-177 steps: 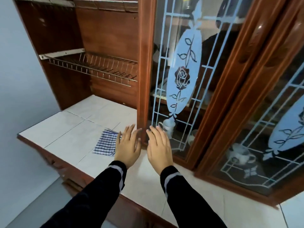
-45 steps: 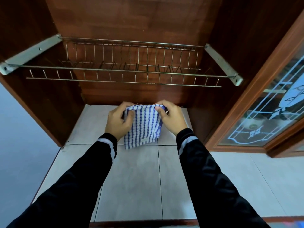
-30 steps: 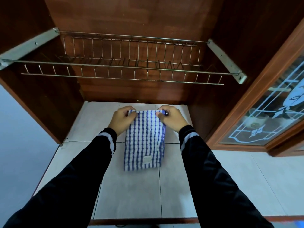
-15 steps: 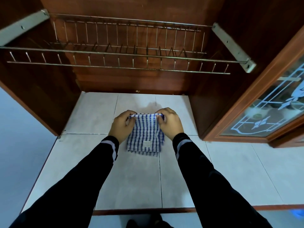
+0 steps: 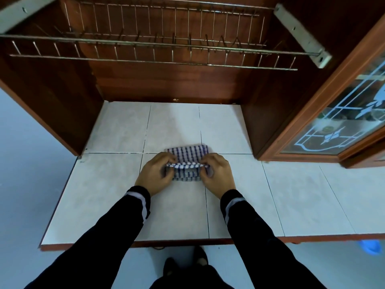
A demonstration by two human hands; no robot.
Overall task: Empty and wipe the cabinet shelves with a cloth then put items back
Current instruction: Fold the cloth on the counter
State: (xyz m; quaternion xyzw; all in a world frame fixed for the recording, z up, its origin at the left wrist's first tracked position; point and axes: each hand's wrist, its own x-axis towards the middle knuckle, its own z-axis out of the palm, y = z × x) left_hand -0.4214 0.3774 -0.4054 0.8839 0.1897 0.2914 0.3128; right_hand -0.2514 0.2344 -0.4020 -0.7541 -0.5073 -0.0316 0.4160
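A blue-and-white checked cloth [image 5: 187, 152] lies folded small on the white tiled counter [image 5: 116, 184]. My left hand [image 5: 155, 176] pinches its near-left edge and my right hand [image 5: 217, 175] pinches its near-right edge, folding that edge over toward me. The open cabinet bay behind it holds a bare wire dish rack [image 5: 154, 51] above the tiled floor of the bay. Nothing stands on the rack.
A wooden cabinet side panel [image 5: 270, 113] rises right of the cloth. Further right is a closed glass door with a white flower pattern [image 5: 341, 126], crockery dimly behind it. The counter's front edge [image 5: 166, 244] runs below my forearms. A blue object [image 5: 370, 247] lies on the floor at right.
Both hands have drawn the cloth toward the counter's front and folded it again, so it is shorter than half a second ago. The view has tilted further down.
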